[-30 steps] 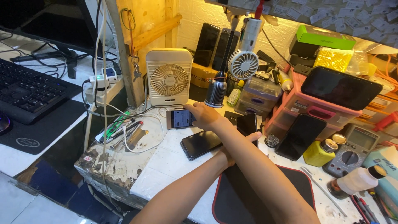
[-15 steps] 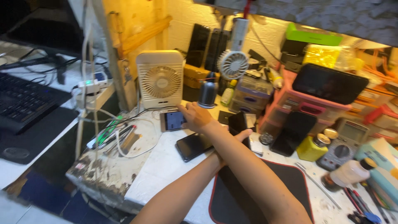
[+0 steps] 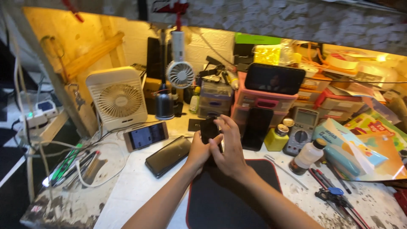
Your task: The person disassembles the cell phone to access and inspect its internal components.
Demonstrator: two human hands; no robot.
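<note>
Both hands up over the mat w/ a small black phone (image 3: 209, 128) btwn them. Left hand (image 3: 198, 150) cups it from below, right hand (image 3: 229, 148) has fingers (image 3: 227, 124) wrapped round its right side, so both grasping it. It's held above the black mat (image 3: 229, 199), mid surface (image 3: 135, 186). Two more phones lie left of it: a lit one (image 3: 145, 135) & a dark one (image 3: 168, 155).

Both hands meet above the mat's (image 3: 220, 203) far edge, left hand (image 3: 198, 153) and right hand (image 3: 229, 152) around a phone (image 3: 209, 129). Left of them two more phones lie on the surface (image 3: 135, 186), one (image 3: 168, 155) nearer, one (image 3: 145, 135) before the fan (image 3: 116, 101). Right of the hands stand a bottle (image 3: 276, 138) and a meter (image 3: 301, 131), with drawers (image 3: 259, 101) behind.
</note>
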